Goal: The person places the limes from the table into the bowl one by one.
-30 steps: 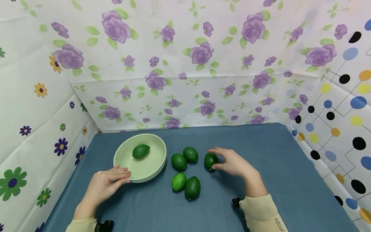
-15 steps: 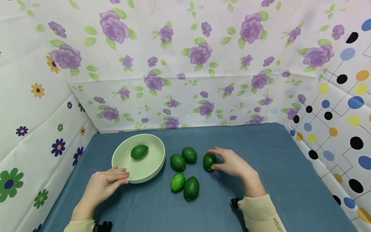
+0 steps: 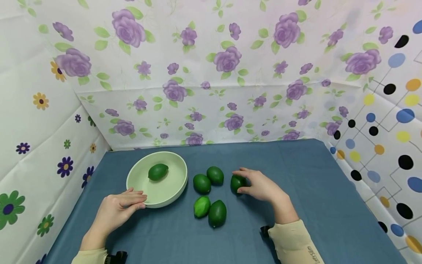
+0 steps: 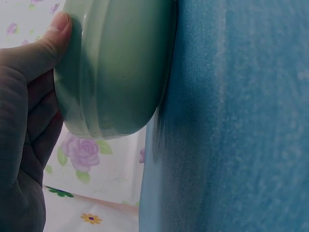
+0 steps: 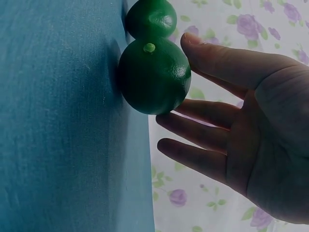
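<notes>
A pale green bowl [image 3: 178, 187] stands on the table's left side with one green lime [image 3: 158, 172] lying in it. My left hand [image 3: 115, 211] pinches its near-left rim: fingers reach over the edge, and the thumb [image 4: 55, 36] lies against the outer wall in the left wrist view. On the right, my right hand [image 3: 262, 185] has thumb and fingers around a dark green lime [image 3: 236, 183] resting on the cloth. The right wrist view shows the thumb at one side of this lime [image 5: 154, 77] and fingertips at the opposite side.
Between bowl and right hand lie several limes: a back pair [image 3: 202, 184], a brighter one [image 3: 202, 207] and a larger one [image 3: 217, 213] in front. Blue cloth [image 3: 184, 242] covers the table. Patterned sheets [image 3: 204, 110] enclose its back and sides.
My right hand has shifted slightly left, farther over the lime, covering more of it. The left hand stays at the bowl's rim. The head view has drifted slightly.
</notes>
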{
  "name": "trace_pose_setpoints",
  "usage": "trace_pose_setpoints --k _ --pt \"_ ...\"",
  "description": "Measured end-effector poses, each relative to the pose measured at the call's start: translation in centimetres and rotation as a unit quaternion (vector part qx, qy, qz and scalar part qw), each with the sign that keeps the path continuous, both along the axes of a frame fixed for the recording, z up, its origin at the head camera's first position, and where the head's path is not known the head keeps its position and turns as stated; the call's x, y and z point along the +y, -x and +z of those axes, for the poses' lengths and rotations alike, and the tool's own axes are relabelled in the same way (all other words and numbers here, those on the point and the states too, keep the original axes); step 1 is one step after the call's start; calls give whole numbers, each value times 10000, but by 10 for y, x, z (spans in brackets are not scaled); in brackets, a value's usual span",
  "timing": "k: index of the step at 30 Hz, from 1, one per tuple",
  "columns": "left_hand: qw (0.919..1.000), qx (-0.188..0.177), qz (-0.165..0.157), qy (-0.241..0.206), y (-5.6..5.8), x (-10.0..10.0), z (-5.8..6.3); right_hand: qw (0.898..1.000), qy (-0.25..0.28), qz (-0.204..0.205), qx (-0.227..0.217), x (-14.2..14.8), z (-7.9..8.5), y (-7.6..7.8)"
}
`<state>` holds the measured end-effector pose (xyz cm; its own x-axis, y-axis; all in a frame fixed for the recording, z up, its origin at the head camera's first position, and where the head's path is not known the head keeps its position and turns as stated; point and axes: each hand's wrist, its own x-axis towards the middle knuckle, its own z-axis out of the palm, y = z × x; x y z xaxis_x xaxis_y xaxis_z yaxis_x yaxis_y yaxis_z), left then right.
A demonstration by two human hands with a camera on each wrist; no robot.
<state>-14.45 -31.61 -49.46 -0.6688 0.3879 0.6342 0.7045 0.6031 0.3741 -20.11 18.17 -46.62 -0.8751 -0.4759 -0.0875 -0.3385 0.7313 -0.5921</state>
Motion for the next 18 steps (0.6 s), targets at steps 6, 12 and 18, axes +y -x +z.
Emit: trace_pose_setpoints --k 6,12,18 --pt "10000 -31 -47 36 -1 0 1 10000 -38 -37 -11 0 -2 0" --pt "10000 -9 -78 18 -2 1 1 9999 -59 -85 -9 0 -4 -1" --pt "10000 35 -80 11 0 -1 2 10000 -78 -60 10 -1 -3 1"
